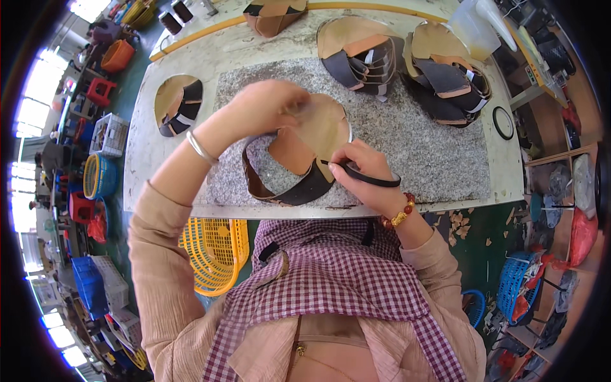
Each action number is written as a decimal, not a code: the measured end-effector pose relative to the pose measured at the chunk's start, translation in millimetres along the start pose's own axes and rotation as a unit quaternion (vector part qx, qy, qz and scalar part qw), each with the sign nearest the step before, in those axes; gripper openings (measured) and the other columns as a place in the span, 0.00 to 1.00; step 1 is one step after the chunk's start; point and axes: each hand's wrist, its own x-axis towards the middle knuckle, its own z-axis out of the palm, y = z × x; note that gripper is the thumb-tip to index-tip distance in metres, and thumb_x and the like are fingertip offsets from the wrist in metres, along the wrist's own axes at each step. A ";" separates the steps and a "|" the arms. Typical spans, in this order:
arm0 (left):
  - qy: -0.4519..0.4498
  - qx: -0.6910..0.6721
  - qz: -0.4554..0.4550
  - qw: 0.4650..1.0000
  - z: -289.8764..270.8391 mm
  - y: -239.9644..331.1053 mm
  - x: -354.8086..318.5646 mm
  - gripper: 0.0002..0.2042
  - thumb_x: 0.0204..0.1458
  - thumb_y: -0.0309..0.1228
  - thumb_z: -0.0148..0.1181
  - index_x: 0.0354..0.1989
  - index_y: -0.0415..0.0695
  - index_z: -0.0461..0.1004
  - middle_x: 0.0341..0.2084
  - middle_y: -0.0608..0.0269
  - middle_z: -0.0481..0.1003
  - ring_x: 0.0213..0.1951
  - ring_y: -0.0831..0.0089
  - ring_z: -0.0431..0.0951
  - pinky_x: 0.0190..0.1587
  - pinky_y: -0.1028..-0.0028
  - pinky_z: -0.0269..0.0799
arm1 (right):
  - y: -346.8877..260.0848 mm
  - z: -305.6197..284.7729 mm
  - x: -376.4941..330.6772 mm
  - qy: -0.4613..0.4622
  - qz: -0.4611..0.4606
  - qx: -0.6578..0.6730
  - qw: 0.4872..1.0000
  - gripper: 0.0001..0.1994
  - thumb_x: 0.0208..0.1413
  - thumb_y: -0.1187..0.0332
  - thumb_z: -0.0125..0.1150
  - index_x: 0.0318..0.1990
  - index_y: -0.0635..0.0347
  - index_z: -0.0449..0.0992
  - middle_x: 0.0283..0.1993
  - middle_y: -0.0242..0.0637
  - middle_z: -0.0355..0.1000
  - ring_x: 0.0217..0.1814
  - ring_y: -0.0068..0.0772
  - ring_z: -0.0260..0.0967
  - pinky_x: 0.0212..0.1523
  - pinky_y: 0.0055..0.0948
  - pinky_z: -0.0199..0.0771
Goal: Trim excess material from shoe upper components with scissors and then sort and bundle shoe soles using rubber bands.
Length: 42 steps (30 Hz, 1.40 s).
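Note:
A tan and black shoe upper (299,188) lies on the speckled slab, its black band curving into a loop at the near left. An orange-tan flap (293,151) sits within it, beside a wide beige piece (328,121). My left hand (273,105) reaches over the far left part of the upper; its fingers are curled downward and smeared by motion. At the upper's right edge, my right hand (363,167) is closed round a slim black curved tool (375,181). The tool's narrow end meets the black band; its exact kind is unclear.
Stacked uppers (366,60) and another pile (449,76) lie at the far right. One more upper (178,105) is at the left. A translucent jug (474,28) and a black ring (503,123) are near the right edge. A yellow basket (238,254) stands below the table.

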 end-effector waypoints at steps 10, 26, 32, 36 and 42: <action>0.148 -0.307 -0.171 0.924 -26.5 -62.3 -66.0 0.13 0.46 0.27 0.63 0.41 0.38 0.75 0.30 0.65 0.74 0.29 0.78 0.69 0.32 0.81 0.66 | 6.3 -37.5 41.4 0.070 -0.047 -0.074 0.994 0.03 0.48 0.77 0.61 0.31 0.62 0.73 0.35 0.34 0.73 0.31 0.30 0.67 0.34 0.25 0.68; 0.226 -0.134 -0.123 0.957 -33.0 -113.6 -3.5 0.21 0.45 0.37 0.71 0.46 0.39 0.76 0.42 0.61 0.78 0.37 0.68 0.77 0.43 0.74 0.73 | 10.6 -91.4 103.5 0.097 -0.054 -0.107 0.988 0.03 0.50 0.74 0.61 0.30 0.60 0.73 0.30 0.30 0.70 0.28 0.27 0.65 0.32 0.25 0.67; 0.373 -0.103 0.132 0.912 -68.8 -17.6 85.5 0.31 0.37 0.34 0.76 0.54 0.44 0.74 0.47 0.62 0.76 0.42 0.67 0.76 0.46 0.73 0.72 | -70.5 -116.7 142.2 0.088 -0.215 -0.089 0.969 0.03 0.49 0.75 0.61 0.30 0.59 0.72 0.29 0.29 0.69 0.25 0.24 0.62 0.30 0.22 0.65; 0.223 -0.088 -0.031 0.970 -83.5 -6.1 62.9 0.29 0.35 0.28 0.75 0.51 0.43 0.75 0.44 0.62 0.77 0.39 0.67 0.77 0.43 0.73 0.72 | -82.9 -105.7 138.4 0.045 -0.256 -0.132 0.957 0.04 0.50 0.76 0.61 0.30 0.58 0.72 0.31 0.29 0.70 0.27 0.24 0.63 0.32 0.21 0.66; 0.355 0.241 0.013 0.903 -68.7 6.7 -56.7 0.17 0.43 0.25 0.64 0.44 0.51 0.75 0.23 0.74 0.64 0.23 0.78 0.65 0.23 0.80 0.61 | -75.4 -72.8 115.8 -0.045 -0.308 -0.171 0.935 0.06 0.49 0.77 0.61 0.31 0.58 0.70 0.34 0.30 0.71 0.31 0.25 0.64 0.35 0.21 0.67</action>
